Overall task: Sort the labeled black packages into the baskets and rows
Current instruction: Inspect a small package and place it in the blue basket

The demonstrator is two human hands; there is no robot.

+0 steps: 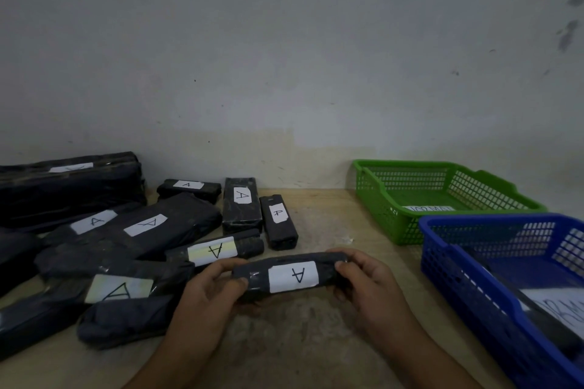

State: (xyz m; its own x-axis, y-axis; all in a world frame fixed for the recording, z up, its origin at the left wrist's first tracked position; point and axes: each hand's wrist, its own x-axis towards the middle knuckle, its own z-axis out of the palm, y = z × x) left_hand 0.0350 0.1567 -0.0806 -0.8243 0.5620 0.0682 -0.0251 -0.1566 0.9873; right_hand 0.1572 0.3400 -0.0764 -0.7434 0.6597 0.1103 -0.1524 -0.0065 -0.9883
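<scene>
Both hands, left hand (210,286) and right hand (363,278), gripped an A-labelled package (292,276); misreading its sideways label could send it into the blue basket (442,265) rightward.

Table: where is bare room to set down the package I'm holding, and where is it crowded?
Bare table shows between the short A package and the green basket, and near you, below the held package, left of the blue basket. The left half is crowded with overlapping black packages.
</scene>
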